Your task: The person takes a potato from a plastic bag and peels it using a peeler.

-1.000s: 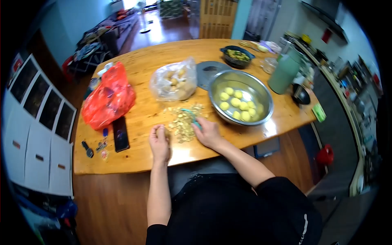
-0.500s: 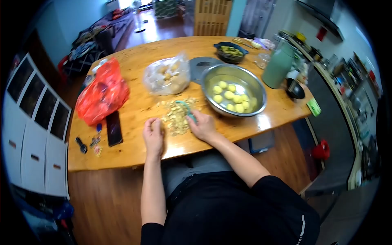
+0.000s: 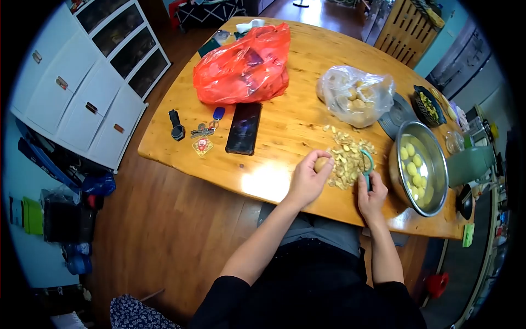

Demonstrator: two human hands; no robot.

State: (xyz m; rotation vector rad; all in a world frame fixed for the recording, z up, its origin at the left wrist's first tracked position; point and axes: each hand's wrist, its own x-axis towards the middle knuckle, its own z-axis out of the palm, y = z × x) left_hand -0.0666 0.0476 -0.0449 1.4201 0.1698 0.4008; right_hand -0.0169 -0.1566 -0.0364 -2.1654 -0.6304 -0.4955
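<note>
Left hand (image 3: 309,176) grasping a potato (image 3: 322,163), right hand (image 3: 373,196) gripping a teal peeler (image 3: 371,159), both at the near edge of the table (image 3: 329,49).

By the table's left corner lie a dark watch (image 3: 176,127) and a bunch of keys (image 3: 203,130), then a black phone (image 3: 244,129) with a red plastic bag (image 3: 241,68) beyond it, towards the far edge; the left hand's fingers wrap the potato and partly hide it, just inside the near edge; scattered peelings (image 3: 346,163) lie between potato and peeler, a clear bag (image 3: 356,96) of unpeeled potatoes sits beyond them, the right hand closes round the peeler's handle, and near the right end stand a steel bowl (image 3: 399,170) holding peeled potatoes (image 3: 412,169) and a green jug (image 3: 472,163).
</note>
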